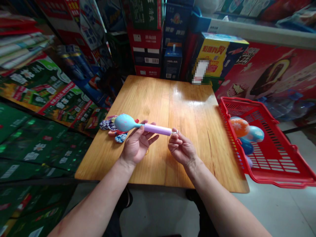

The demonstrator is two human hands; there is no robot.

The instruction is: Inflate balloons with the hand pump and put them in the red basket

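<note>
A purple balloon pump (158,129) lies across both hands, above the wooden table. On its left end sits a light blue balloon (124,123) with pink specks, partly inflated, its neck stretched over the nozzle. My left hand (137,143) grips the nozzle end and balloon neck between thumb and fingers. At the other end, my right hand (182,146) is closed on the small white pump handle, which is pushed close to the barrel. Behind the blue balloon, a pile of flat patterned balloons (106,124) rests on the table's left edge.
A red basket (268,177) with several inflated balloons (239,127) stands right of the wooden table (153,98). Green beer cartons (37,144) are stacked along the left. More boxes (148,39) and a red freezer (266,65) stand behind. A small yellow ring lies near my left hand.
</note>
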